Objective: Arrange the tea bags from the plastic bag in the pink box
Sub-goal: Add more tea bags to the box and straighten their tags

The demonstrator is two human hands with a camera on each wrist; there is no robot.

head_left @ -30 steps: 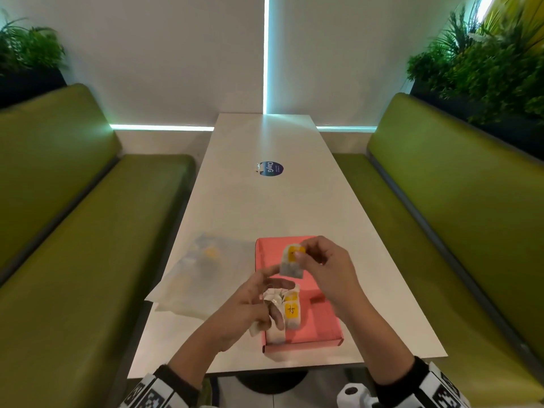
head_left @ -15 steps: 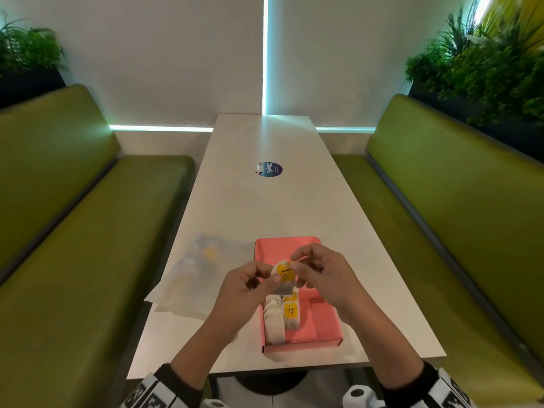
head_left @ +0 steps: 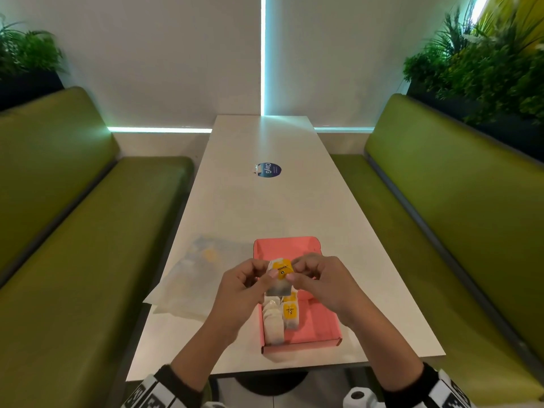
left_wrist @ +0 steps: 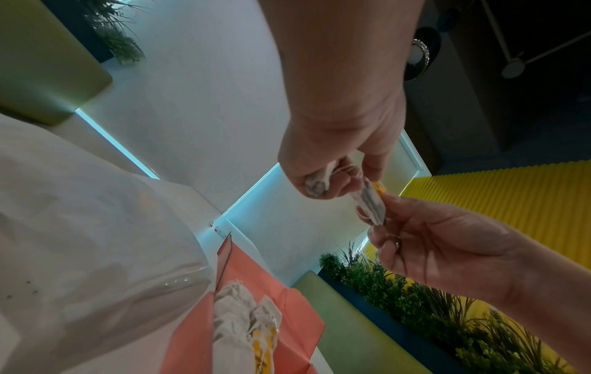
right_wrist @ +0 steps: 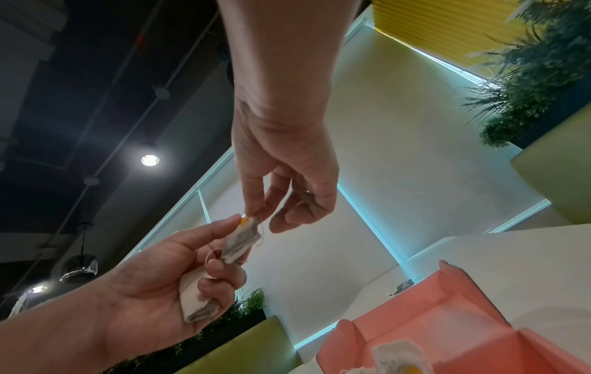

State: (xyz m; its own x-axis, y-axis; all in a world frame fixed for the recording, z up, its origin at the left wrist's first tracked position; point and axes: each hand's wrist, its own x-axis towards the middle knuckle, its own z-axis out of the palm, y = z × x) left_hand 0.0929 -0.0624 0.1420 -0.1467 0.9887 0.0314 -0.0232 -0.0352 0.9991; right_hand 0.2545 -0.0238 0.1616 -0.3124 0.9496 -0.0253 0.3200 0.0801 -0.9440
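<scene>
From the head view, both hands meet over the pink box point(head_left: 297, 293): the left hand point(head_left: 240, 293) and the right hand point(head_left: 319, 282) pinch one tea bag point(head_left: 281, 278), a flat papery sachet with a square yellow tag, held above the box's far half. The box is shallow matte cardboard with an open flap, lying on the smooth white table point(head_left: 265, 207); white sachets point(head_left: 279, 319) sit in two short rows at its near left end. Just left of the box lies the crinkled, translucent plastic bag point(head_left: 194, 278). In the left wrist view, the left hand point(left_wrist: 339, 141) also keeps a second bag point(left_wrist: 315, 186) tucked under its curled fingers, while the right hand point(left_wrist: 441, 243) nips the shared sachet point(left_wrist: 371, 205). In the right wrist view, the right hand point(right_wrist: 288, 177) pinches the sachet's point(right_wrist: 241, 240) top, thin string dangling; the left hand point(right_wrist: 166, 291) grips its side, folded spare point(right_wrist: 195, 301) in palm.
</scene>
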